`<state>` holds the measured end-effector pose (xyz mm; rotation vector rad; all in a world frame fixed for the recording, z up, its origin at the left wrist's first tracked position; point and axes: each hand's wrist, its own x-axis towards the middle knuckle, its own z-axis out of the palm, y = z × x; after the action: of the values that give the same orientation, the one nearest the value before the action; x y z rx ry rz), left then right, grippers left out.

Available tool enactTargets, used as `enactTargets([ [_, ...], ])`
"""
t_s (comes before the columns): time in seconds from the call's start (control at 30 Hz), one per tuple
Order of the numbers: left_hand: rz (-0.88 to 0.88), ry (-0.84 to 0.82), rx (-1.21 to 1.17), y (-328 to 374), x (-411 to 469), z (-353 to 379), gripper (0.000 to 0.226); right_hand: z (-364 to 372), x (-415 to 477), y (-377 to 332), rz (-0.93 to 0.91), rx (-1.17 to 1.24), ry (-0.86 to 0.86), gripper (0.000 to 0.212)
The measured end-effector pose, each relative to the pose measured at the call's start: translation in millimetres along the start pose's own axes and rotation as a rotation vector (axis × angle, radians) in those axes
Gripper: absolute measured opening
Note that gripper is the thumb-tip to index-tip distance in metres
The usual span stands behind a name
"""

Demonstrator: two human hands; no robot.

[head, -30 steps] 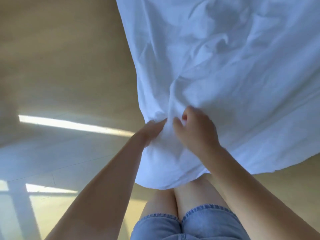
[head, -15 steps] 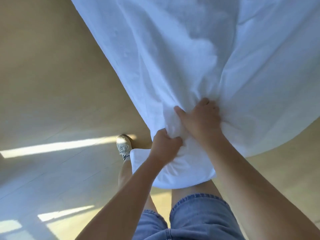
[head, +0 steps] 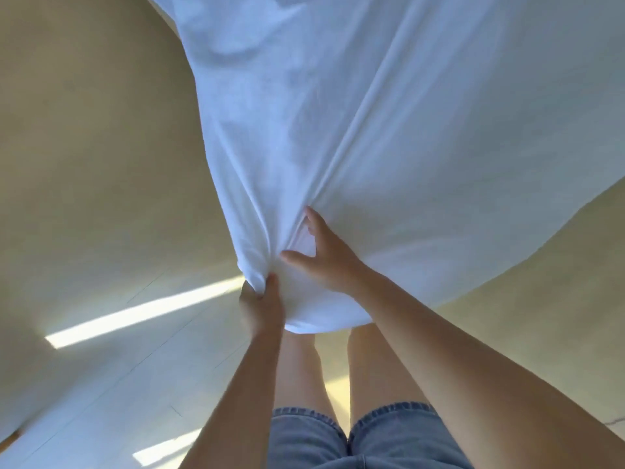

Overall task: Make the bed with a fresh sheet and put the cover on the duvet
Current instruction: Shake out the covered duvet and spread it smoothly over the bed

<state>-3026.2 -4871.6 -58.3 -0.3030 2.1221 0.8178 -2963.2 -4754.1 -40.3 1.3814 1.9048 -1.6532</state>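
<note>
A large white sheet [head: 389, 130] stretches from the top of the view down to my hands, pulled taut into long folds. My left hand [head: 260, 308] grips a bunched corner of the sheet at its lower left edge. My right hand [head: 324, 255] lies on the cloth just right of that corner, with the thumb spread out and the fingers partly sunk into a fold. A rounded flap of the sheet hangs below both hands, over my legs. No bed or duvet is in view.
A pale wooden floor [head: 101, 367] with strips of sunlight spreads to the left and below. My bare legs and denim shorts [head: 355, 441] are at the bottom. A beige surface [head: 84, 147] fills the left side.
The sheet has been drawn tighter and its folds have straightened. My left hand moved down and left along the edge. My right hand loosened from a closed grip to spread fingers.
</note>
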Motion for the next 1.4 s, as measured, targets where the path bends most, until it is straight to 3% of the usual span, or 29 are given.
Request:
enactTargets([
  [0.07,-0.080,0.004,0.148,1.0,19.9,21.8,0.034,0.2,-8.4,17.7,0.004,0.020,0.104,0.078],
  [0.13,-0.016,-0.044,0.257,15.3,23.1,38.8,0.051,-9.2,-22.0,38.0,0.036,0.016,0.351,0.064],
  [0.23,0.321,-0.180,0.373,47.2,5.6,67.4,0.060,-36.8,-40.7,70.4,0.214,0.075,0.588,0.053],
  [0.4,0.738,-0.547,0.785,75.2,-54.7,137.4,0.072,-94.7,-54.3,115.3,0.391,0.191,0.795,0.052],
  [0.5,0.942,-0.560,1.060,78.9,-79.7,179.8,0.084,-132.1,-55.1,145.1,0.510,0.261,0.948,0.055],
  [0.6,1.120,-0.561,1.236,86.1,-102.0,229.0,0.090,-164.5,-57.2,179.4,0.671,0.557,1.056,0.062],
  [0.67,1.175,-0.605,1.347,89.9,-121.2,264.7,0.090,-183.0,-56.5,200.9,0.712,0.841,1.033,0.069],
  [0.77,1.139,-0.620,1.507,83.5,-147.3,314.4,0.094,-220.5,-49.2,238.4,0.620,1.195,0.984,0.082],
  [0.9,1.008,-0.526,1.647,65.6,-160.9,361.7,0.116,-264.5,-28.7,291.3,0.631,1.437,0.841,0.100],
  [1.0,0.956,-0.386,1.726,57.9,-160.8,381.8,0.113,-274.7,-12.8,311.4,0.522,1.619,0.695,0.080],
  [1.1,1.049,-0.297,1.662,56.0,-160.7,394.0,0.079,-273.7,-19.1,323.9,0.422,1.550,0.789,0.037],
  [1.2,1.279,-0.417,1.698,30.5,-174.1,385.3,0.045,-242.3,-56.5,350.5,0.372,1.594,0.840,0.035],
  [1.27,1.327,-0.541,1.845,6.7,-182.6,371.5,0.047,-220.5,-74.9,369.5,0.446,1.595,0.831,0.036],
  [1.4,1.167,-0.640,1.945,0.6,-174.9,352.2,0.063,-205.6,-57.7,378.7,0.760,1.348,0.816,0.034],
])
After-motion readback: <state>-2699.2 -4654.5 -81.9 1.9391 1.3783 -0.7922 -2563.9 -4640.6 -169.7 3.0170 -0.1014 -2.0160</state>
